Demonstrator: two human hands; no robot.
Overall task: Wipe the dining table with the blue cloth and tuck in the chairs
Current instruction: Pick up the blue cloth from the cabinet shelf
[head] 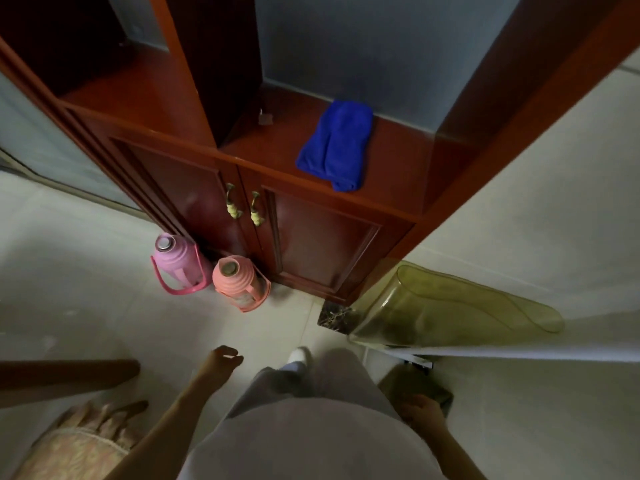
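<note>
Blue cloth, folded lengthwise, lies on the open shelf of a red-brown wooden cabinet, its near end at the shelf's front edge; a small grey object sits on the same shelf, to the cloth's left and apart from it. My left hand hangs low in front of me, fingers loosely curled and holding nothing; my right hand is by my hip, likewise loosely curled and, as far as the blur allows, empty; both are well apart from the cloth. On the floor, at the foot of the cabinet doors, stand a pink flask and a salmon flask, just beside each other; a yellowish translucent container sits at the cabinet's right corner. A cushioned seat, probably a chair, shows at lower left; no tabletop is in view.

Stage, as I judge it: fetching the cloth; wiping and tucking not yet begun.

Hazards, as I judge them: a step taken close enough to reach the shelf could knock over the flasks, which stand low and near my path; a pinch on the top layer alone would let the folds drop open, so the cloth trails and may sweep the grey object off the shelf; a careless approach from the right could nudge the container.
</note>
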